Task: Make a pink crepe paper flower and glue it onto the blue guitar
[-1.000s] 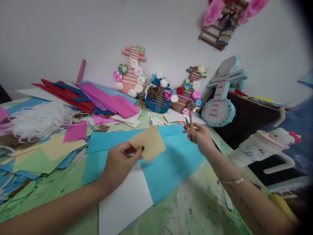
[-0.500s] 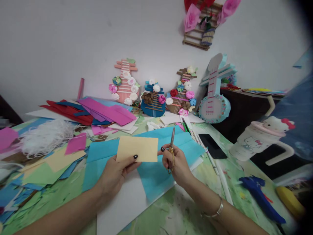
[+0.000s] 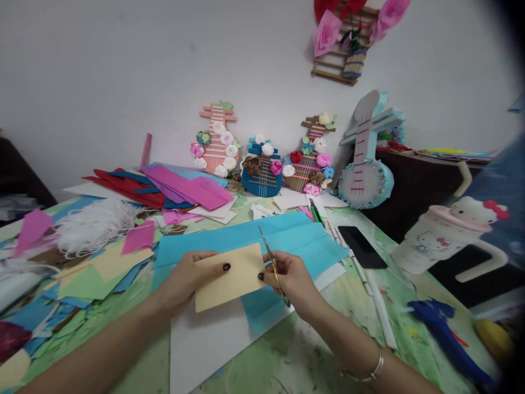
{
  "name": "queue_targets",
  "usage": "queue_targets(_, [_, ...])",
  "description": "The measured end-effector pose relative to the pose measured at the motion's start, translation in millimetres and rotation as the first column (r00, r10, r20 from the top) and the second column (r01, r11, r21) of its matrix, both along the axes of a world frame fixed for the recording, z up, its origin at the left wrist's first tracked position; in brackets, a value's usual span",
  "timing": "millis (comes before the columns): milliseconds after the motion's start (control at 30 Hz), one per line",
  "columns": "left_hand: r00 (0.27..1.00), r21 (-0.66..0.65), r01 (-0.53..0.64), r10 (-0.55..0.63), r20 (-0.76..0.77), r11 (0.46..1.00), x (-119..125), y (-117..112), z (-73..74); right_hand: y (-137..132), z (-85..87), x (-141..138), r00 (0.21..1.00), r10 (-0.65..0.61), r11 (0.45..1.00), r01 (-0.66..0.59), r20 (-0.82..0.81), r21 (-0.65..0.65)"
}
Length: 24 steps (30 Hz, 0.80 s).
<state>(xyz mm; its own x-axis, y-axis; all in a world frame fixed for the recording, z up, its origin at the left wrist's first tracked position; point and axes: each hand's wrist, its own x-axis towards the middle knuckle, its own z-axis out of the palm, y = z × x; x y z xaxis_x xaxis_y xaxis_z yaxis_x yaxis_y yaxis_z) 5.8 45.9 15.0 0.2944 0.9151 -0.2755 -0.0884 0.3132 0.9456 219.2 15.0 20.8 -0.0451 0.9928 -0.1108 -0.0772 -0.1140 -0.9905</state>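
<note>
Between thumb and fingers, my left hand (image 3: pixel 194 279) grips a cream paper rectangle (image 3: pixel 235 276), tilted with its right side higher. My right hand (image 3: pixel 293 279) holds a pair of scissors (image 3: pixel 275 268) with gold handles, the blades pointing up and to the left past the paper's right edge. The right thumb rests at that edge; whether it also pinches the paper I cannot tell. Under both hands lie a folded turquoise paper sheet (image 3: pixel 213 232) and a white sheet (image 3: pixel 209 350).
Left are a white string bundle (image 3: pixel 96 227), paper scraps (image 3: pixel 88 282) and coloured strips (image 3: pixel 188 186). Decorated paper instruments (image 3: pixel 262 175) stand against the wall. To the right are a phone (image 3: pixel 361 246), a cup (image 3: pixel 437 241) and a blue glue gun (image 3: pixel 447 339).
The cream paper has tilted, its left end dropping. My right hand has come closer to its right edge, and the scissors have swung from upright to leaning left. The view has shifted slightly.
</note>
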Motion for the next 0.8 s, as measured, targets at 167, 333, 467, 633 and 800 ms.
queue_targets(167, [0.991,0.093,-0.09,0.099,-0.091,0.992,3,-5,-7.5,-4,-7.9,4,0.999,0.011,0.999,-0.014,0.052,0.049])
queue_targets(333, [0.955,0.163,-0.233,0.257,-0.149,0.959,6,-9,-7.2,-9,-23.7,12,0.992,0.093,0.99,-0.101,0.079,0.098])
queue_targets(467, [0.936,0.168,-0.249,0.282,-0.212,0.954,9,-13,-5.5,-13,-31.4,12,0.978,0.181,0.976,-0.192,0.104,0.106])
queue_targets(633, [0.954,0.101,-0.227,0.242,-0.179,0.969,12,-18,-4.4,-15,-34.2,13,0.966,0.183,0.972,-0.205,0.181,0.113])
queue_targets(800, [0.977,-0.039,-0.196,0.192,-0.089,0.98,15,-20,-2.4,-15,-35.4,15,0.971,0.179,0.976,-0.195,0.162,0.092])
